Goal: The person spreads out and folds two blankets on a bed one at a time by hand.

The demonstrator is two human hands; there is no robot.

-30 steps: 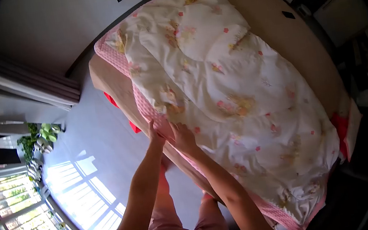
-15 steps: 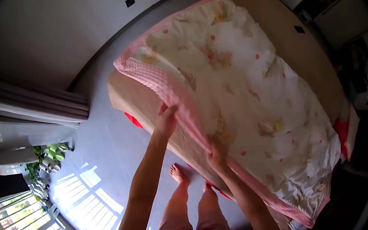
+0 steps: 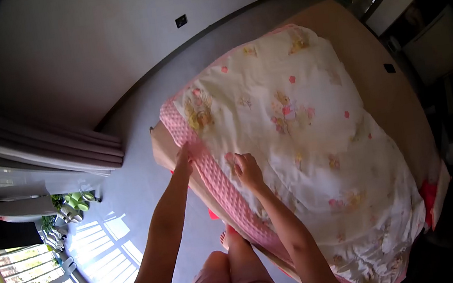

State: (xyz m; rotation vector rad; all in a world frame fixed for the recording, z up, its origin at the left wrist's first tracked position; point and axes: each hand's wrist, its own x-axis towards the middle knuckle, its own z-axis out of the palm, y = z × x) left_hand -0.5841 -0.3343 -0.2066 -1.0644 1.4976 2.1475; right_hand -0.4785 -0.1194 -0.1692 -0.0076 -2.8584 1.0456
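A white quilt (image 3: pixel 315 125) printed with small pink and yellow figures covers much of the bed. Its pink dimpled border (image 3: pixel 218 185) runs along the side nearest me. My left hand (image 3: pixel 184 157) is at the outer edge of this border, its fingers closed on it near the quilt's corner. Over the white part, just inside the border, is my right hand (image 3: pixel 248 168), with fingers bent and partly spread; no cloth shows between them.
The bare tan bed surface (image 3: pixel 385 99) shows beyond the quilt, with a small dark object (image 3: pixel 389 68) on it. Curtains (image 3: pixel 40 142), green slippers (image 3: pixel 77 201) and other shoes are at the left. A wall socket (image 3: pixel 181 21) is above.
The border that both hands held raised now lies flatter along the bed's edge. My left hand has shifted toward the quilt's corner; my right has released the border and moved up over the white part.
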